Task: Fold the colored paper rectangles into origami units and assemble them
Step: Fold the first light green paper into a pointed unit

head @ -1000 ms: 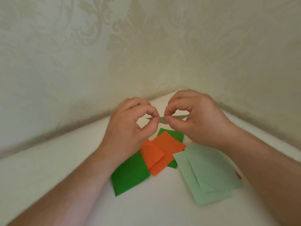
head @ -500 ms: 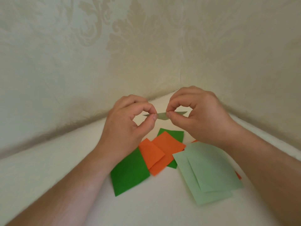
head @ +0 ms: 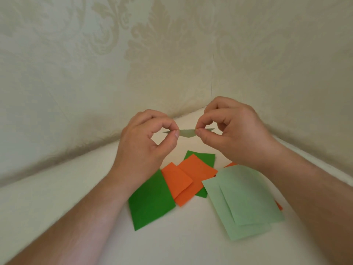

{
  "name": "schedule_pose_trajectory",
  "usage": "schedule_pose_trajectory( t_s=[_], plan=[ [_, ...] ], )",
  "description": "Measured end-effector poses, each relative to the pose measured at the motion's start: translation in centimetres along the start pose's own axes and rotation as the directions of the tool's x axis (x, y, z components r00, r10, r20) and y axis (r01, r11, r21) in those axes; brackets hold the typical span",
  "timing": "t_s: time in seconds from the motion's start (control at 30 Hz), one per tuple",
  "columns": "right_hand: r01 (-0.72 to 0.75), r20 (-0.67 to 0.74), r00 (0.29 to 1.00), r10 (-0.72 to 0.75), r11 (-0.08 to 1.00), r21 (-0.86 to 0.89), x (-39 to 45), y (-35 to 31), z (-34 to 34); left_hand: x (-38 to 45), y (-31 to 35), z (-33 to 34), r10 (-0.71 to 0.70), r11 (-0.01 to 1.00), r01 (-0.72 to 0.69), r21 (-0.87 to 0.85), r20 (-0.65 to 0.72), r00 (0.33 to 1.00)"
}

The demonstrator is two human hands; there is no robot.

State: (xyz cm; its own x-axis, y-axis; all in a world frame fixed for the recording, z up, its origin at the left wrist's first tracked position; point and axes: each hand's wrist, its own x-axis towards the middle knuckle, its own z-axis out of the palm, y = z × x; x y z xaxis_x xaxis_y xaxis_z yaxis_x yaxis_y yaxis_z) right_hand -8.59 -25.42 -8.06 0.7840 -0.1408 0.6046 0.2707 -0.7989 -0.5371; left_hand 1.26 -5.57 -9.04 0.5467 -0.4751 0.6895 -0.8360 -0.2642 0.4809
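Held edge-on in the air at 12 o'clock above the dark green sheet (head: 150, 199), the pale green paper (head: 188, 133) is pinched between thumb and forefinger by left hand (head: 142, 148) and right hand (head: 235, 134); crease best with edges aligned first.

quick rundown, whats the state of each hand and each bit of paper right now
left hand: pinching one end of the held paper
right hand: pinching the other end
held paper: pale green, in the air, seen edge-on
dark green sheets: flat on the table, partly covered
orange sheets: flat, overlapping
pale green sheets: flat, stacked askew
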Motion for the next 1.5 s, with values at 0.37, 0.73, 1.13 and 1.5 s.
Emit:
schedule_pose_trajectory(
  t_s=[0.37, 0.73, 1.13, 1.5],
  plan=[
    [-0.002, -0.038, 0.999, 0.001, 1.000, -0.023, 0.11, 0.53, 0.08, 0.05, -0.13, -0.01, -0.024, 1.000, 0.024, -0.004, -0.019, 1.000],
    [-0.028, -0.095, 0.995, 0.028, 1.000, 0.007, 0.20, 0.67, -0.19, 0.21, -0.29, -0.03, -0.064, 0.998, 0.063, -0.019, -0.055, 0.996],
    [-0.129, -0.102, 0.986, 0.133, 0.991, 0.045, 0.31, 0.38, -0.72, 0.38, -0.75, -0.08, -0.128, 0.991, 0.130, 0.010, -0.085, 0.988],
    [-0.129, -0.066, 0.990, 0.127, 0.991, -0.031, 0.17, 0.30, -0.66, 0.44, -0.62, -0.34, -0.066, 0.988, 0.070, 0.134, -0.028, 0.997]
  ],
)
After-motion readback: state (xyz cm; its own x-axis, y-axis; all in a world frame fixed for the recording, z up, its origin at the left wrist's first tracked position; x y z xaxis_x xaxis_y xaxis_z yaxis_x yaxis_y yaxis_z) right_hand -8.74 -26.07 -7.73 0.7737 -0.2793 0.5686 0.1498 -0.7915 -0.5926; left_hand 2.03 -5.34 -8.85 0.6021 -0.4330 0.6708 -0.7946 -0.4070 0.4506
